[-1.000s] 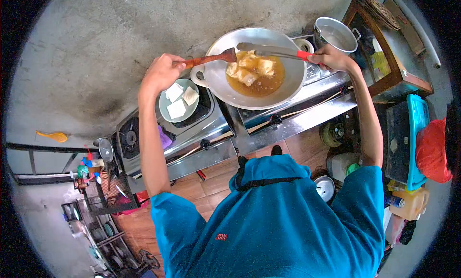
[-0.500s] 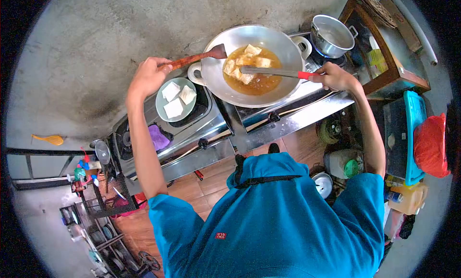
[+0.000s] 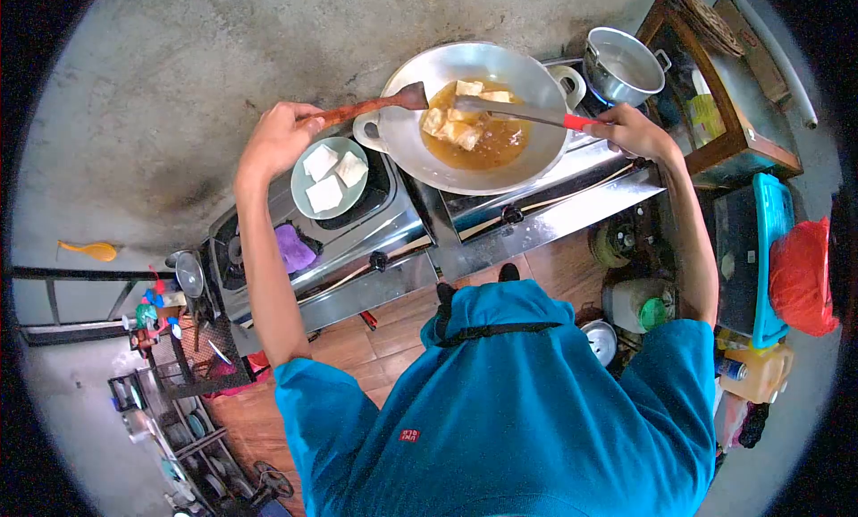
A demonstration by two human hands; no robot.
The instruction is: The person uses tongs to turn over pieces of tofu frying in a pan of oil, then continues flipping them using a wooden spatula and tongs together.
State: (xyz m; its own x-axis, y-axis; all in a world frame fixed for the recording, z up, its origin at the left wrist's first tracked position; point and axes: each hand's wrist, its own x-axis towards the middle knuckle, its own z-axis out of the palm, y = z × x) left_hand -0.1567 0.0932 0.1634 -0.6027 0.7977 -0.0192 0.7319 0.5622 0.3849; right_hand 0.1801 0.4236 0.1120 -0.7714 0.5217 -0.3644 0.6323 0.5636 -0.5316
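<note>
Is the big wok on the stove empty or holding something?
Not empty: brown liquid pools in the wok, and pale chunks sit in it.

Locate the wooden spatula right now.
In the head view, the wooden spatula is left of centre in the person's left hand, its blade over the left side of the wok and its handle above the pale plate in the picture.

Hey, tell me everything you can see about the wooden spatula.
The spatula looks wooden, with a long reddish-brown handle and a darker, flat, flared blade. The left hand grips it towards the handle's end. It spans the left side of the wok, its blade inside the rim beside the edge of the amber liquid. Whether it touches the wok is unclear from this view.
</note>
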